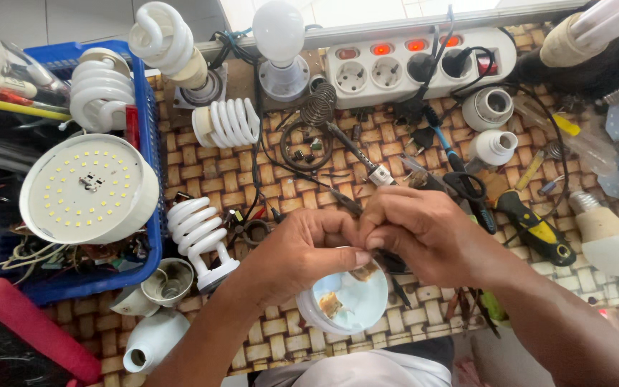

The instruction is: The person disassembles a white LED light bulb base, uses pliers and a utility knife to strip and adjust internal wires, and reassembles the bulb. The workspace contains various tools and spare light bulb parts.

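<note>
Both hands, left hand (302, 251) and right hand (424, 233), pinch a white bulb housing (345, 304).

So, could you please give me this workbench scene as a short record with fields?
Surface: woven mat on a bench
Left hand: pinches something small against the right hand, over a round white lamp housing
Right hand: fingertips meet the left's; what they pinch is hidden
Left of hands: spiral bulb lying down, LED disc in a blue basket
Behind: white power strip, soldering iron
Right: scissors
</note>
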